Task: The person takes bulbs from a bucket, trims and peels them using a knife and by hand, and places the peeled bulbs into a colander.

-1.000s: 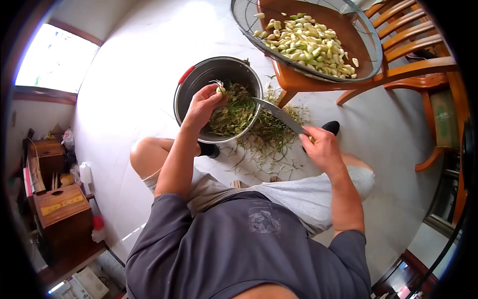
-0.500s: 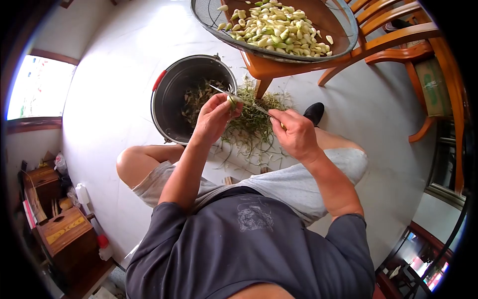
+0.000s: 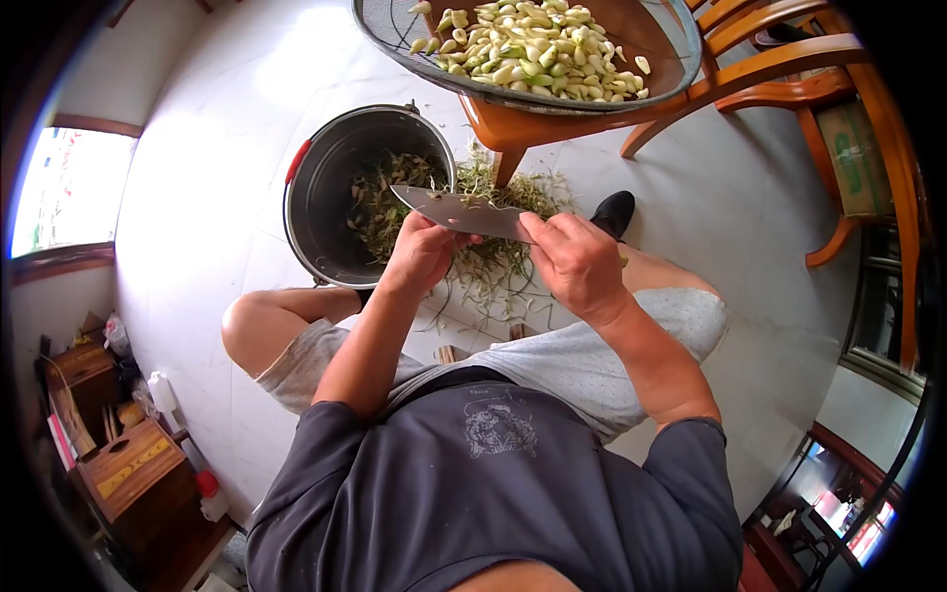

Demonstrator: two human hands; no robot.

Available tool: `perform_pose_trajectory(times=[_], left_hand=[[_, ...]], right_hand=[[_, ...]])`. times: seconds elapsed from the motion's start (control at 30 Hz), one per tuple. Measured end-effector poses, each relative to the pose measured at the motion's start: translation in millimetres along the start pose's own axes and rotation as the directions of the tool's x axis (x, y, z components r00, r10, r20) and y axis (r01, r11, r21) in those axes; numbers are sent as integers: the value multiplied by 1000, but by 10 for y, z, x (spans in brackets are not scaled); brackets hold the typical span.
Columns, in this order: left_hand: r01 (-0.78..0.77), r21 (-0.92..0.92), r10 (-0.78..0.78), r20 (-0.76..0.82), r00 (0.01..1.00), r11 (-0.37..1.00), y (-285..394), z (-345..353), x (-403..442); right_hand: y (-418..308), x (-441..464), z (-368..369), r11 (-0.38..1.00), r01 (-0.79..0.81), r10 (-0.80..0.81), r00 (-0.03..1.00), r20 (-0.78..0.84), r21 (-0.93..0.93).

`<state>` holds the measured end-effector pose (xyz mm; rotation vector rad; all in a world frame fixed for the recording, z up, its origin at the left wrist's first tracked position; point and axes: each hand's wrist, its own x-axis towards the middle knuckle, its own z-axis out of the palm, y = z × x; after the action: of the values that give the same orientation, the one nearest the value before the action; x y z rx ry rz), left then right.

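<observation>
My right hand (image 3: 577, 259) is wrapped round the handle of a wide-bladed knife (image 3: 464, 214), its blade pointing left and showing its flat side. Behind the blade, my left hand (image 3: 422, 253) has its fingers pressed together; what they hold is hidden by the knife. Both hands are over the right edge of a metal bucket (image 3: 311, 212) with a red grip, which contains green and brown trimmings (image 3: 380, 212). More trimmings (image 3: 493, 261) lie on the floor beside it. Pale peeled bulbs or cloves (image 3: 538, 54) are heaped in a round mesh basket (image 3: 503, 96).
The basket stands on a wooden chair (image 3: 552, 128) at the upper right, with another chair (image 3: 789, 94) behind it. My shoe (image 3: 614, 212) is beside the floor trimmings. Wooden boxes (image 3: 133, 466) stand at the far left.
The knife has come left from beside the bucket to my left hand, and its blade has turned flat side up. The small bulb seen earlier in my left hand is now hidden. The view has shifted.
</observation>
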<state>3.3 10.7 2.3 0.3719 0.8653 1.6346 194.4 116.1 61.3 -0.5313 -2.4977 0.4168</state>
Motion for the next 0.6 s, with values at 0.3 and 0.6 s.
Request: perform_pose_trajectory(times=[0.3,0.6], left_hand=[[4,-3,-4,-16,1000,1000,-41,-30,19],[-7,-39,7,-5,1000,999,-101,-75,43]], right_hand=[[-23,-2,-8,999,-22,21,1000,12,23],[-23,-14,11,1000,-15,14,1000,20,21]])
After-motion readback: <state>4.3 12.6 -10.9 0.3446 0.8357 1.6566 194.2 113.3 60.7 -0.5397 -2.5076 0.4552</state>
